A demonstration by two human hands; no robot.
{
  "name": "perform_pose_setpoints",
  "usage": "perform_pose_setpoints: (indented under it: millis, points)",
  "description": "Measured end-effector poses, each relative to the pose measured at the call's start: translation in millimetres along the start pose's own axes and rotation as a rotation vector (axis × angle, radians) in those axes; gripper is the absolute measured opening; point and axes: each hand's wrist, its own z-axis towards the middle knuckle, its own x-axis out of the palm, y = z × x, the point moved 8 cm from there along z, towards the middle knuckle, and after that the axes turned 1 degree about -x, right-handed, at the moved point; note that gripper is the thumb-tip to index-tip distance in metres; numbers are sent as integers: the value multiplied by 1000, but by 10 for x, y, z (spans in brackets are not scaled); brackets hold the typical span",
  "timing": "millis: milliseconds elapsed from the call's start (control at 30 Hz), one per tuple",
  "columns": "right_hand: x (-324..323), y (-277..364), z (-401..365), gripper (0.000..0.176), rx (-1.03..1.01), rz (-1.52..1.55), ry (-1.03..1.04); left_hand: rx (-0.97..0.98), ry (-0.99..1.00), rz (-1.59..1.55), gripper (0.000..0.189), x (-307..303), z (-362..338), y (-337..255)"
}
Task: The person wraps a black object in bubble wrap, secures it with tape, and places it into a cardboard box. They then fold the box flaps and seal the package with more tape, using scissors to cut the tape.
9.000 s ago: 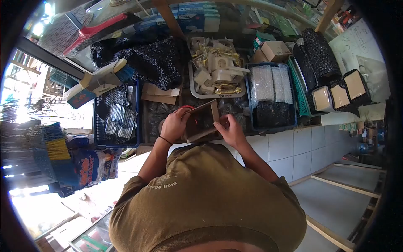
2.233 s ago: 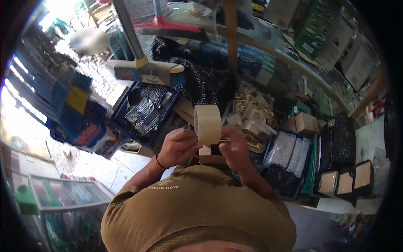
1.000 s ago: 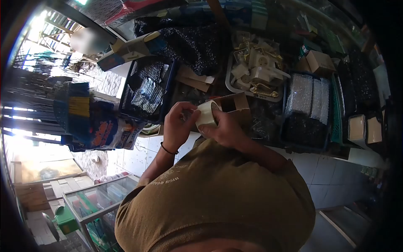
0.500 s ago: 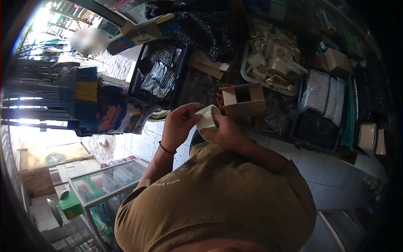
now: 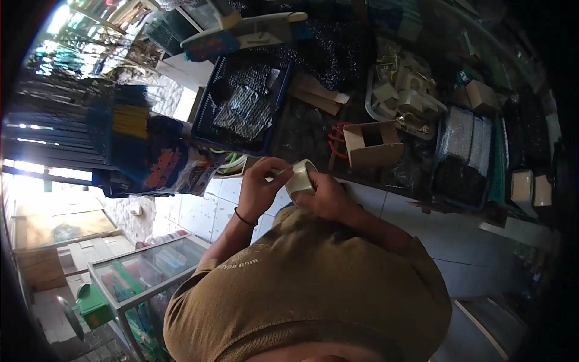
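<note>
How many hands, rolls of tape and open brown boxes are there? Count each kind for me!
Hands: 2, the left hand and the right hand
Tape: 1, the roll of tape held in both hands
Boxes: 1, the open brown box on the counter
Total: 4

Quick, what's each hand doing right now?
The left hand is pinched on the edge of the roll of tape.
The right hand is closed around the roll of tape, holding it.
</note>
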Motion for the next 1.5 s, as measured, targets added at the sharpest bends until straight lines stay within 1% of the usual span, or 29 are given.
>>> perform_pose_setpoints:
  millis: [100, 167, 233, 300, 367, 400, 433, 500, 633, 733, 800, 867, 933, 967, 1033, 1067, 1100, 1167, 1233, 1267, 1300, 1367, 1400, 1433, 1500]
  points:
    - [129, 44, -53, 39, 42, 1, -35, -18, -6, -51, 14, -74, -66, 107]
    - [173, 128, -87, 36, 13, 16, -85, -11, 20, -51, 14, -112, -101, 102]
    - [258, 26, -96, 35, 24, 32, -127, 147, 50, 23, 15, -122, -158, 65]
    - [339, 2, -147, 35, 48, 39, -155, 136, 72, -28, 15, -163, -198, 129]
    - [428, 55, -184, 31, 111, -65, -151, 37, 138, -11, 14, -153, -222, 257]
    - [479, 39, -191, 30, 89, -47, -147, 13, 147, -75, 14, -144, -247, 311]
    - [533, -11, -203, 30, 105, -62, -151, 11, 153, -96, 14, -132, -272, 356]
    - [547, -18, -239, 34, 47, -84, -254, 81, 128, -193, 12, -115, -298, 386]
    - [617, -88, -337, 33, 159, -133, -269, 97, 149, -276, 11, -23, -360, 532]
    - [675, -81, -400, 32, 183, -143, -274, 90, 185, -266, 9, 33, -378, 585]
    - [715, -49, -449, 30, 130, -145, -312, 80, 189, -285, 9, 22, -390, 588]
    - [777, -12, -486, 30, 124, -168, -295, 80, 197, -286, 9, 5, -385, 624]
    - [809, 29, -517, 30, 106, -187, -286, 37, 275, -307, 4, 46, -370, 706]
    - [830, 30, -529, 31, 114, -189, -261, 43, 269, -301, 4, 21, -366, 695]
    - [843, 37, -557, 32, 106, -197, -232, -60, 274, -388, 5, 1, -350, 715]
    - [868, 26, -574, 34, 101, -189, -196, -49, 264, -383, 5, -26, -344, 696]
    - [883, 27, -590, 35, 94, -181, -162, -39, 296, -411, 4, -27, -345, 670]
    - [845, 79, -648, 38, 36, -183, -145, -18, 322, -435, 4, -46, -337, 604]
    - [800, 32, -710, 40, 60, -114, -93, -34, 418, -474, 3, -29, -368, 498]
    - [752, 46, -754, 36, 88, -94, -37, -15, 440, -500, 5, -34, -381, 396]
    - [692, 43, -766, 36, 79, -88, -31, -15, 433, -490, 5, -36, -375, 329]
    - [372, 48, -799, 29, 20, -140, -293, 109, 480, -366, 7, 22, -365, 112]
    - [225, 88, -783, 23, -59, -127, -412, 113, 472, -356, 7, 51, -337, 35]
    - [155, 108, -751, 23, -67, -122, -409, 158, 476, -303, 7, 95, -332, -72]
    - [-107, 488, -736, 25, -312, -266, -532, 224, 461, -242, 8, 184, -297, -316]
